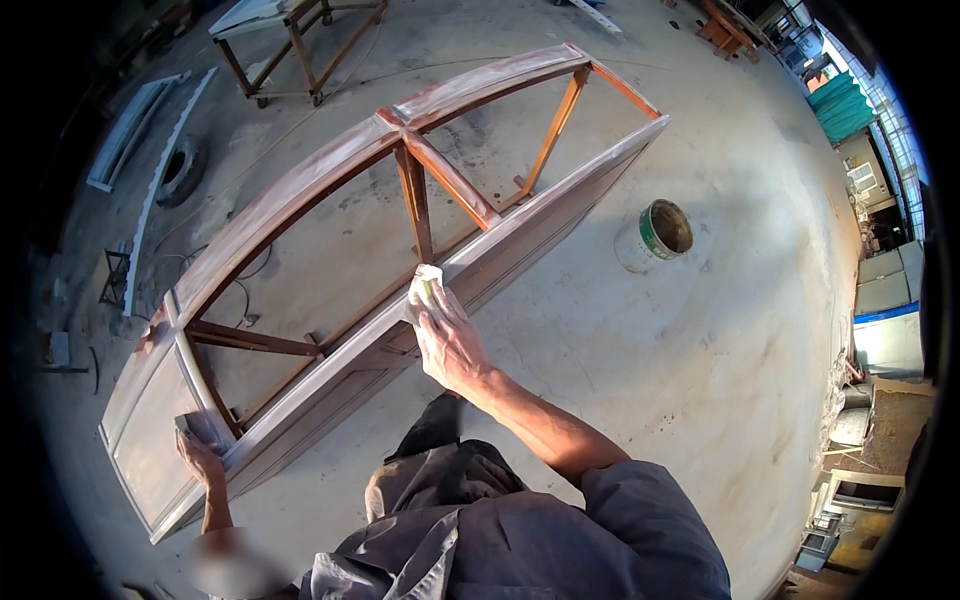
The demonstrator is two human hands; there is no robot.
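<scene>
A large wooden frame [300,195] with an arched side, open bays and a solid panel at its left end stretches diagonally before me. Its reddish-brown wood carries a patchy whitish coat. My right hand [450,345] presses a pale folded pad [427,275] onto the long straight rail, near the middle upright. Whether the pad is cloth or paper I cannot tell. Over at the left end, the fingers of my left hand [200,462] curl round a dark grey block [203,430] resting on the frame by the solid panel. My left forearm is partly blurred.
On the floor right of the frame stands an open bucket [650,238] with a green band. A tyre [182,170] and long white strips [160,190] lie to the left. A wheeled stand [300,50] is beyond. Cabinets and clutter [885,310] line the right side.
</scene>
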